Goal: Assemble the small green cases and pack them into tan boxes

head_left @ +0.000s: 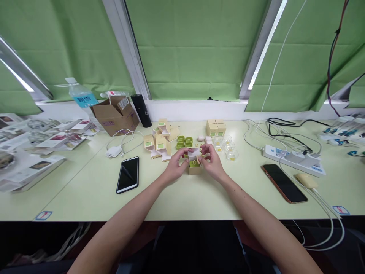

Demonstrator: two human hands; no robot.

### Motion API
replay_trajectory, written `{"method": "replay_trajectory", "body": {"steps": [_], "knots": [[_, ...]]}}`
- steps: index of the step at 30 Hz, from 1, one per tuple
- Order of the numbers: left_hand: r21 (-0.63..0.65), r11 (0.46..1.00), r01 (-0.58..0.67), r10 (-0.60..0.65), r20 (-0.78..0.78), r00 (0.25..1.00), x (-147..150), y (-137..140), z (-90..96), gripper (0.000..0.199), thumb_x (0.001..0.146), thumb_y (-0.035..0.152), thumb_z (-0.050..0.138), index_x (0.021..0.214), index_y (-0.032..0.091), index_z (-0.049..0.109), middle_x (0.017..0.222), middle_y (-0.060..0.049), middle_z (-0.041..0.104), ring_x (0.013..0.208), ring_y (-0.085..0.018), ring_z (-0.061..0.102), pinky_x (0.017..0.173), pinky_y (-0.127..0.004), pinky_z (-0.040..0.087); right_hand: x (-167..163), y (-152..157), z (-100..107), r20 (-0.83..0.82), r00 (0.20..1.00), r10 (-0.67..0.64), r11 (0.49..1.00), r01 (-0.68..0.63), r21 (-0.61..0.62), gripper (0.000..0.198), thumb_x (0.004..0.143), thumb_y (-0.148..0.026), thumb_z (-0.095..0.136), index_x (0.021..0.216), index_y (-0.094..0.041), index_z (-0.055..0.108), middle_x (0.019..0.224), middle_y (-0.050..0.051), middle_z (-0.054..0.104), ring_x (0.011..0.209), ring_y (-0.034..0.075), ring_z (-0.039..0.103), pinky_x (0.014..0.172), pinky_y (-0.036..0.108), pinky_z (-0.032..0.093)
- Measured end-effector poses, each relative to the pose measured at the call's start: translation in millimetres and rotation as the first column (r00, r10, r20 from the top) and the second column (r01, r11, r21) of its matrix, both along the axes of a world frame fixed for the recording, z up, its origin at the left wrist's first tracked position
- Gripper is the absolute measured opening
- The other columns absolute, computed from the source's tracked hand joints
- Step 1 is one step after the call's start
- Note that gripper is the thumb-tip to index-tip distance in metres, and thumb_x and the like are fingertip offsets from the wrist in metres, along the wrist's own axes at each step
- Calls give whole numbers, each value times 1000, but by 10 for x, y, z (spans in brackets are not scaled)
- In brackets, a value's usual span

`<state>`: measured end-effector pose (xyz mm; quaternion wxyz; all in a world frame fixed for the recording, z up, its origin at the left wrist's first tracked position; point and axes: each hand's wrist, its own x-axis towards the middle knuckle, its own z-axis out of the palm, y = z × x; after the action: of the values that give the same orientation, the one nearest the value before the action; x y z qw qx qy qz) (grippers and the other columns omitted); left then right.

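Head cam: both hands at small open kraft box, mid-table

Left hand [176, 164] is half-curled, fingertips by the raised white-lined flap [194, 152], thumb near the box's L side. Right hand [212, 161] is bent likewise, thumb & index by the flaps on the R; can't tell if either is pinching card. Small kraft box [194, 171] sits upright on the table [182, 201] btwn the hands, front & center, top open, w/ a green insert [194, 164] inside & a pale ring-like bit in its middle.

Just behind: green trays [184, 141], grouped. Behind L: several open kraft cartons [159, 145] w/ green labels, some leaning on others. Behind R: two closed kraft boxes [216, 128] side by side, w/ small pinkish caps [201, 138] near them & clear round cups [232, 154] in a cluster.

Farther L: white-framed phone [128, 174] lying flat, white charger [114, 151] w/ cable, brown cardboard box [115, 116] w/ flaps up, black cylinder [142, 110] next to it, blue-labelled bottle [84, 98] behind. Far L, a heap of white packs [42, 167].

R side: dark phone [284, 183], cream-colored case [306, 180] just beside it, white power strip [293, 160] w/ plugs in. Green blinds [194, 49] hang along the back.
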<state>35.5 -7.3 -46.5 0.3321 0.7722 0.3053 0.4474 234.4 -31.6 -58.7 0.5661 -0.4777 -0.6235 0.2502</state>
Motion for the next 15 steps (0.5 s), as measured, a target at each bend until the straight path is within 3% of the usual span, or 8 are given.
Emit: {"method": "replay_trajectory", "body": {"steps": [5,11,15], "knots": [[-20,999,-43,43,-15,999,51,-60,-7,19,96,29,60,114,23,58,112,-6,65,100,-20,58,93,-36,51,-11,-15,11,1,1000,11,999,-11,-44,41,78,-32,67,117,-25,57,105,6,63,91,22,60,66,32,52],[-102,994,26,-15,105,994,78,-26,-70,34,94,26,63,120,25,42,129,-9,58,108,-19,56,93,-35,47,-26,-23,15,-19,999,32,995,-34,-96,41,78,-32,67,117,-24,59,105,6,62,91,22,60,65,32,51],[-153,987,37,-21,108,994,85,-1,-104,38,93,25,63,124,27,40,129,-8,54,109,-19,54,92,-34,45,-29,-23,23,-53,997,49,989,-56,-137,40,78,-35,68,116,-25,58,107,5,60,86,19,59,64,31,49]]}}
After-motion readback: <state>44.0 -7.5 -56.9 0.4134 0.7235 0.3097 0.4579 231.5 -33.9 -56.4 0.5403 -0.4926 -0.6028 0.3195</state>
